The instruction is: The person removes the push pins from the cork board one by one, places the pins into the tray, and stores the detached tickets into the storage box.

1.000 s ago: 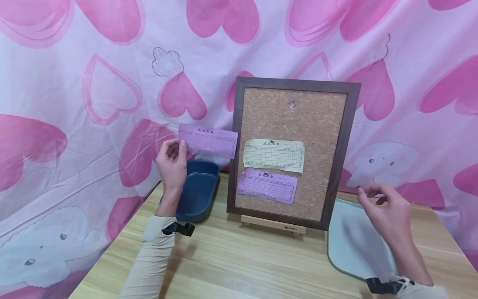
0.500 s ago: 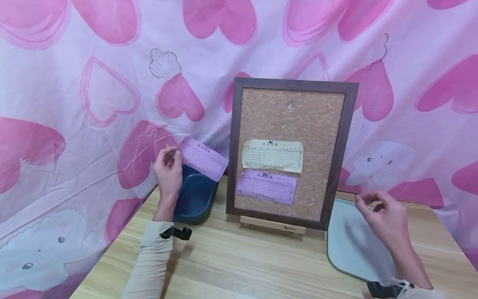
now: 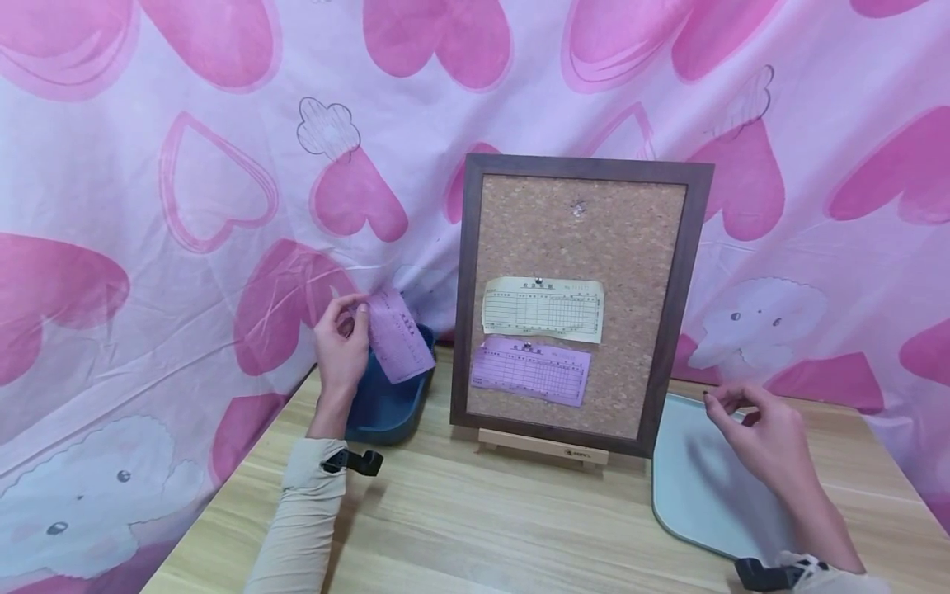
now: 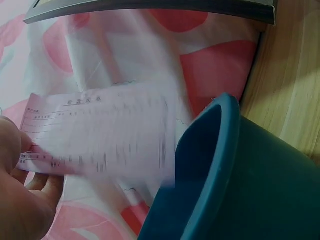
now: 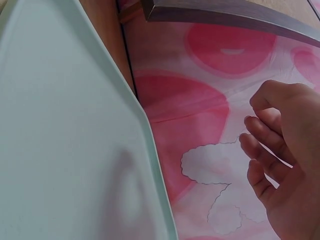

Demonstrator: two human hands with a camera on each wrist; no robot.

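A printed pink paper slip (image 3: 399, 334), pinched by the left hand (image 3: 340, 351), has been lowered from beside the framed cork board (image 3: 579, 301) into the dark blue plastic bin (image 3: 389, 388). The right hand (image 3: 764, 433), loosely curled, holds nothing visible above the pale green tray (image 3: 705, 487).

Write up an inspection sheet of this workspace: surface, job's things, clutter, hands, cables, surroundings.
Surface: wooden table, bare wood in front.
Job's things: purple slip over the blue bin; cork board on a stand with a yellow slip and a second purple slip pinned.
Clutter: pale tray at right.
Hands: left hand pinches the purple slip; right hand above the tray, fingers curled, contents unclear.
Cables: nothing seen.
Surroundings: pink heart cloth behind.
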